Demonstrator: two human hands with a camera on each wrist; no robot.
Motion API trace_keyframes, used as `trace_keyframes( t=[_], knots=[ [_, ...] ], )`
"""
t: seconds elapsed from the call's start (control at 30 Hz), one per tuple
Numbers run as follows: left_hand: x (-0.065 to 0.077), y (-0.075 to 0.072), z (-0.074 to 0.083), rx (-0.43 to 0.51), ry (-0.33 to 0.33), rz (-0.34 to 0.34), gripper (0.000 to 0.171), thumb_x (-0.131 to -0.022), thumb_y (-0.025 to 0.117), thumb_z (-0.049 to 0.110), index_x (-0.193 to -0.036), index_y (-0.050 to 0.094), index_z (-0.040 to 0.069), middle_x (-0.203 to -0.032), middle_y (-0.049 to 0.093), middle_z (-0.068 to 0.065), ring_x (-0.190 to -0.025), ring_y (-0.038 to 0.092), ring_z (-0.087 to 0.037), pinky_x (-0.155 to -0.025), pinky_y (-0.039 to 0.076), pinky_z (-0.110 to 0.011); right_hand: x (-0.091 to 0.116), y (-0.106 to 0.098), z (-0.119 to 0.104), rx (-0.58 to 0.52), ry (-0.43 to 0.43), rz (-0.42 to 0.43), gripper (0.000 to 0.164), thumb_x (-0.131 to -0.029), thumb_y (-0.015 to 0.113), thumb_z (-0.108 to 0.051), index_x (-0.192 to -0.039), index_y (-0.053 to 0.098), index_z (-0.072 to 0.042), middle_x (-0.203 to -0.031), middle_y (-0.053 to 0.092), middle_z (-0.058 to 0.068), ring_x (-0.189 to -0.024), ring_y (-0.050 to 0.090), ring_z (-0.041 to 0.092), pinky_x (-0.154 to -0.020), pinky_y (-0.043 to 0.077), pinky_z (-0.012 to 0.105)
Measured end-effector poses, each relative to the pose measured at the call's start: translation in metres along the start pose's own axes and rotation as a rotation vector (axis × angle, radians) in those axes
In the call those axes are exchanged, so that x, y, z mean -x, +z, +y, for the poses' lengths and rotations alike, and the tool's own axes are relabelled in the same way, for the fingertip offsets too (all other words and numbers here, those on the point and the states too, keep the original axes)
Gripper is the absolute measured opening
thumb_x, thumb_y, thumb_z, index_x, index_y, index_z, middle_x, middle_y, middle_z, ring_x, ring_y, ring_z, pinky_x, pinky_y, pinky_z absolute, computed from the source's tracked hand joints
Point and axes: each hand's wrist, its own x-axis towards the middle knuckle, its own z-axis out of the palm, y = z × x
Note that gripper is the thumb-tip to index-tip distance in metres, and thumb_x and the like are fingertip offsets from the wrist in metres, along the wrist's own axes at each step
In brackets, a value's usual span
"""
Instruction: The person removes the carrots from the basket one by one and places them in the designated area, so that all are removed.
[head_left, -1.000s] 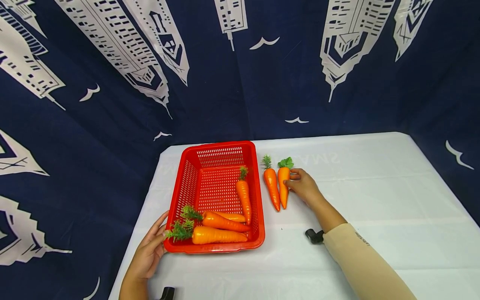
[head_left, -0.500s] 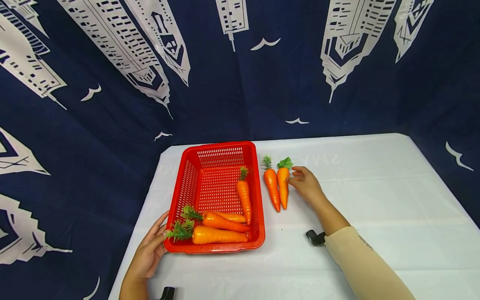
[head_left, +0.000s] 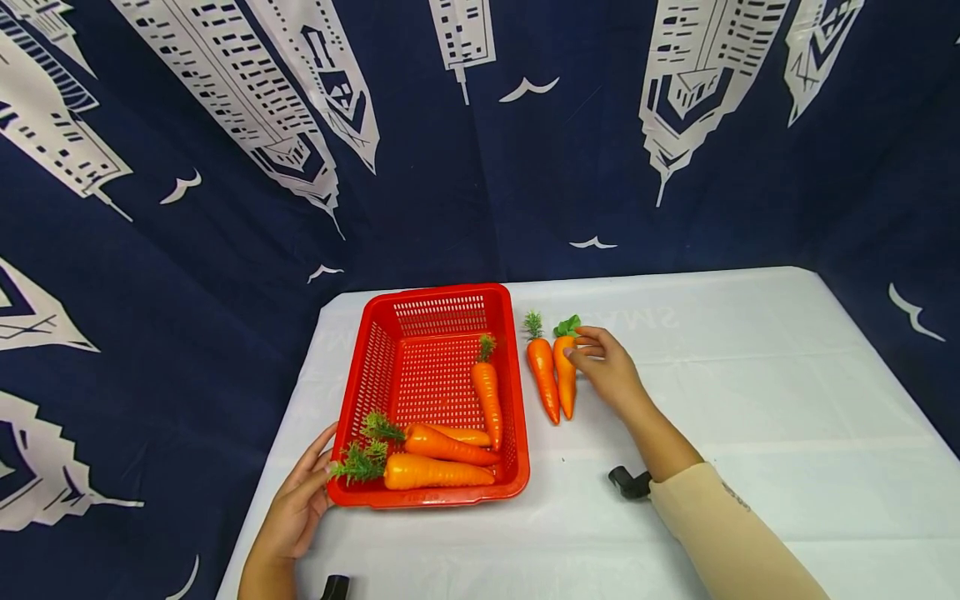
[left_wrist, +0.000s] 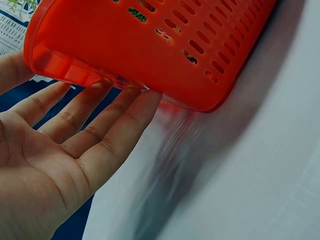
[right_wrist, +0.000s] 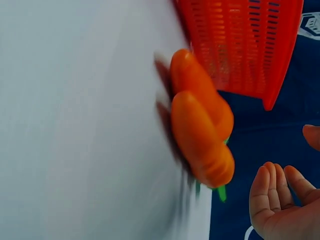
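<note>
My left hand (head_left: 296, 500) holds the near left corner of a red plastic basket (head_left: 435, 375). In the left wrist view its fingers (left_wrist: 120, 145) reach under the rim, with the thumb (left_wrist: 12, 72) at the rim's other side. Several orange carrots (head_left: 438, 472) with leafy green tops lie inside, along the near and right sides. Right of the basket, two more carrots lie side by side, a redder one (head_left: 543, 379) and a lighter one (head_left: 566, 387). My right hand (head_left: 611, 375) hovers beside the lighter carrot; in the right wrist view, thumb and fingers are spread, apart from both carrots (right_wrist: 200, 145).
A white cloth (head_left: 750, 375) covers the table. Behind and beside it hangs a dark blue curtain (head_left: 562, 183) printed with white buildings and birds. Black devices (head_left: 630, 482) sit at both wrists.
My right hand drew slightly away from the lighter carrot, then came back towards its leafy end. That carrot shifted slightly left against the redder one. My left hand and the basket stayed put.
</note>
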Motion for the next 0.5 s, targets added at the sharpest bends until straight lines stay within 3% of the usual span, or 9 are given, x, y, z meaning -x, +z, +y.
trace_keyframes(
  t=[0.27,0.5],
  knots=[
    [0.000,0.000,0.000,-0.010,-0.002,0.008,0.057,-0.110,0.028,0.007,-0.164,0.008,0.011,-0.147,0.054,0.010,-0.127,0.059,-0.005,-0.097,0.055,-0.027,0.010,0.006,-0.014,-0.035,-0.055,-0.019,0.049,-0.098,0.063,-0.023,-0.144,0.051,-0.009,-0.138,0.058,0.018,-0.122,0.057,0.030,-0.098,0.051,0.036],
    [0.000,0.000,0.000,-0.022,-0.014,0.018,0.057,-0.110,0.029,0.008,-0.164,0.009,0.013,-0.147,0.054,0.011,-0.126,0.060,-0.005,-0.094,0.056,-0.029,0.017,0.009,-0.021,-0.051,-0.091,-0.049,0.049,-0.097,0.067,-0.028,-0.141,0.053,-0.012,-0.134,0.061,0.014,-0.117,0.060,0.030,-0.091,0.052,0.025]
  ],
)
